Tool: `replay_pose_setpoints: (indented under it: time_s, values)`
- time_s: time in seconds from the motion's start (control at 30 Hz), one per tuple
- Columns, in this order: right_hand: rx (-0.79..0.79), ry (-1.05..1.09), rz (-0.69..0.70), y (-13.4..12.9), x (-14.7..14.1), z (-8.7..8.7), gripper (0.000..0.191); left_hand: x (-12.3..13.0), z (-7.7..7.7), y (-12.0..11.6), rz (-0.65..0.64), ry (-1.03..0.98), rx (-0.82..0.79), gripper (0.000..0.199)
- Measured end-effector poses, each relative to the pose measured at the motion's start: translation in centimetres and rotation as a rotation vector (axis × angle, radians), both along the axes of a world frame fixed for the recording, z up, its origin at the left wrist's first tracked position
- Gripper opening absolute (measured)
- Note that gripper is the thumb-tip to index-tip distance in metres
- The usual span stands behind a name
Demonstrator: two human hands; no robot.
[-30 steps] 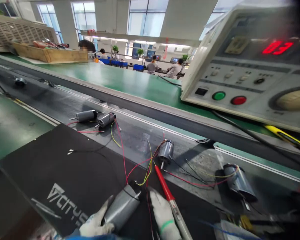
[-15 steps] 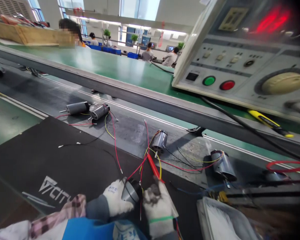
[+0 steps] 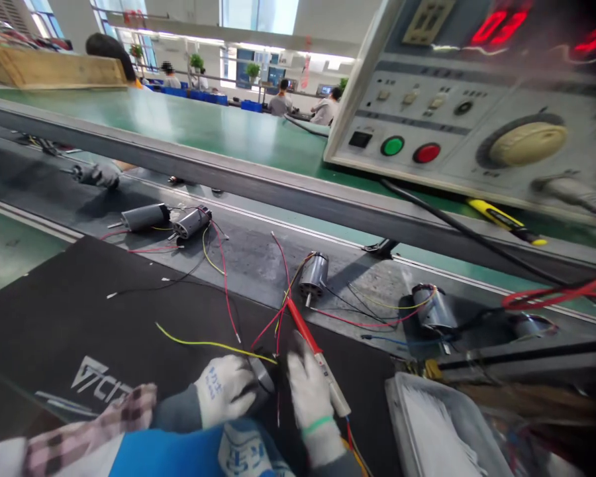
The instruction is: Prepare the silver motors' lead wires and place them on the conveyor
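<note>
My left hand [image 3: 226,391], in a white glove, is closed around a silver motor [image 3: 263,376] low on the black mat. A yellow wire [image 3: 203,343] stretches leftward from the motor's top, and red wires run up from it. My right hand [image 3: 308,387], gloved with a green band at the wrist, is just right of the motor. Its fingers point forward, slightly blurred, and no object shows in them. Beside it lies a test probe [image 3: 322,361] with a red tip section and white handle. Ahead, another motor [image 3: 314,275] sits on the grey belt.
More wired motors [image 3: 191,222] lie on the belt to the left, another motor [image 3: 433,310] to the right. A co-worker's gloved hand [image 3: 108,175] grips a motor at far left. A tester [image 3: 457,126] stands upper right. A clear plastic bin [image 3: 395,411] is at lower right.
My right hand's curled fingers have straightened, leaving the probe beside it. The yellow wire now extends left across the mat. A co-worker's hand has appeared at far left on a motor. The view has shifted right.
</note>
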State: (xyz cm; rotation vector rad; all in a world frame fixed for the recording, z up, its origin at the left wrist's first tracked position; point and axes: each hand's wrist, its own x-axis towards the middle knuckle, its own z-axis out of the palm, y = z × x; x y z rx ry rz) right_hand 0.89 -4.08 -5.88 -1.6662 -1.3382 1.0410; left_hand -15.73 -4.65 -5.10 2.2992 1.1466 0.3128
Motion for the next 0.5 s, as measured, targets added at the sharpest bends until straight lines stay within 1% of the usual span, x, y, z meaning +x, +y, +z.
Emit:
replay_pose_setpoints:
  time_s: [0.07,0.1,0.13,0.17,0.2,0.23,0.3,0.33,0.4,0.47,0.5]
  values:
    - [-0.064,-0.014,0.007,-1.4,1.7,-1.3,0.045,1.7,1.6,1.2,-0.22,-0.119,0.059,0.029]
    - [-0.081,-0.03,0.043,-2.1,2.2,-1.8,0.044,2.6,2.2,2.1,-0.293,-0.139,0.055,0.028]
    - [-0.083,-0.053,0.076,-2.7,2.3,-2.1,0.043,3.5,2.6,3.2,-0.326,-0.13,0.048,0.029]
    - [-0.077,-0.074,0.105,-3.1,2.3,-2.3,0.044,4.1,2.8,4.3,-0.308,-0.077,0.028,0.031]
    - [-0.064,-0.082,0.135,-3.5,2.2,-2.4,0.046,4.3,2.8,5.5,-0.258,0.014,-0.012,0.036]
    - [-0.048,-0.074,0.16,-3.7,2.0,-2.4,0.049,4.0,2.6,6.5,-0.191,0.128,-0.077,0.041]
    - [-0.02,-0.021,0.198,-3.6,1.8,-2.3,0.055,2.4,1.9,8.1,-0.058,0.343,-0.237,0.046]
    - [-0.011,-0.001,0.214,-3.4,1.7,-2.2,0.057,1.2,1.6,8.5,-0.01,0.415,-0.31,0.044]
    - [-0.002,-0.012,0.237,-2.7,1.6,-2.0,0.056,-1.1,1.2,8.5,0.041,0.469,-0.392,0.034]
    - [0.012,-0.065,0.276,-1.6,1.3,-1.6,0.056,-2.6,1.4,8.1,0.081,0.468,-0.393,0.027]
    - [0.025,-0.096,0.301,-0.9,1.1,-1.3,0.056,-2.8,1.7,7.9,0.1,0.46,-0.384,0.025]
